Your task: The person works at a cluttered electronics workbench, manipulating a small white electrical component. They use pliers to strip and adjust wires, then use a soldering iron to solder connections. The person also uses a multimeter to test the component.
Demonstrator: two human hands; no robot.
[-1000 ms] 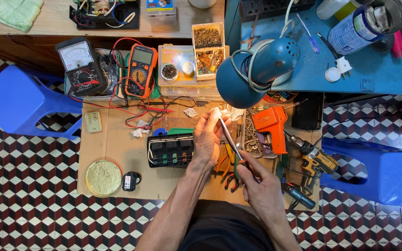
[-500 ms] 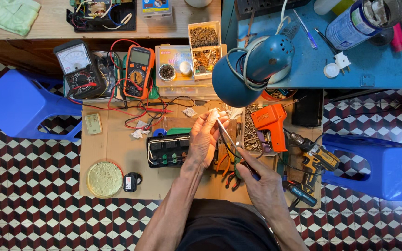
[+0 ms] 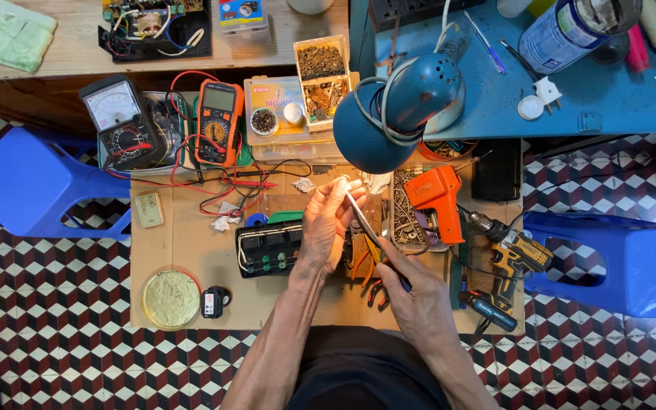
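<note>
While small part pinched in left hand (image 3: 328, 224) under lamp (image 3: 396, 114), soldering iron (image 3: 370, 231) gripped in right hand (image 3: 411, 292), tip at part, mid-board; soldering step judged underway; steady tip contact needed next.

The blue lamp (image 3: 400, 114) throws a bright, warm pool onto the left hand (image 3: 328, 224), washing its fingers (image 3: 343, 190) out to near white glare, while the cardboard (image 3: 191, 258) and tiled floor (image 3: 55, 342) sit in even, softer light, sharp throughout with faint shadows.
</note>
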